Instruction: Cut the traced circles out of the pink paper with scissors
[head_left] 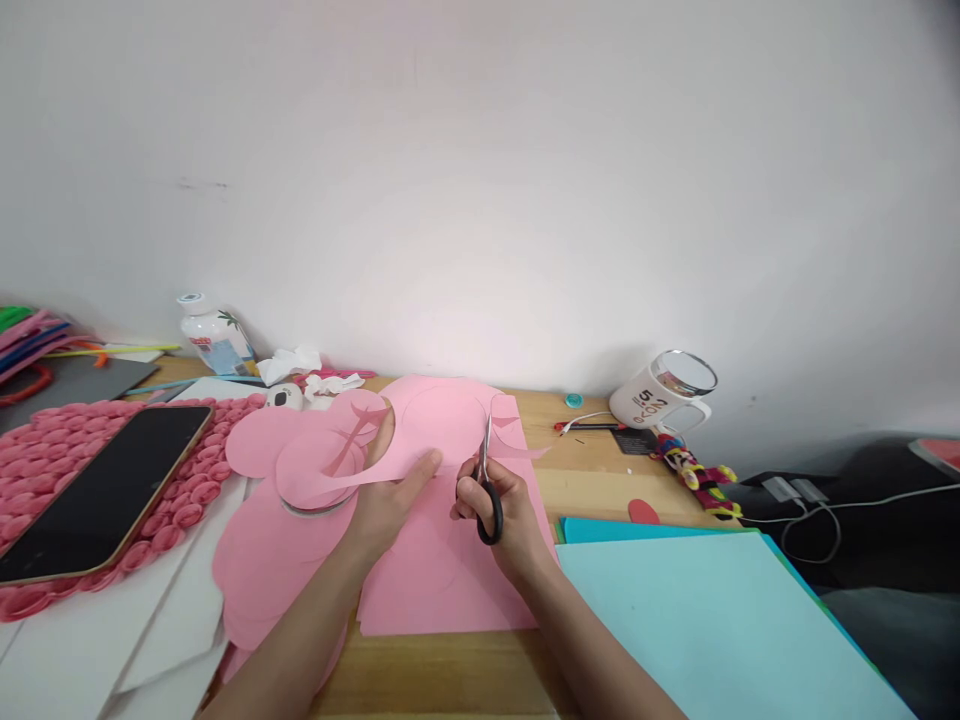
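Observation:
Black-handled scissors (pixel 490 505) are in my right hand (pixel 499 510), its fingers through the loops and the blades pointing up at the right edge of a pink sheet (pixel 442 415). My left hand (pixel 390 500) pinches that sheet at its lower left, thumb on top. A thin pink strip trails leftward from it. Under both hands lies a stack of pink paper (pixel 450 600) with faint circle outlines. Cut pink circles (pixel 277 570) overlap to the left, with a round object partly hidden among them.
A phone (pixel 109 490) rests on pink rosettes (pixel 202 490) at the left. Behind them stands a white bottle (pixel 217 335). Blue sheets (pixel 697 610) lie at the right, with a white mug (pixel 652 395) and a small doll (pixel 697 475) beyond. The wall (pixel 480 200) rises behind.

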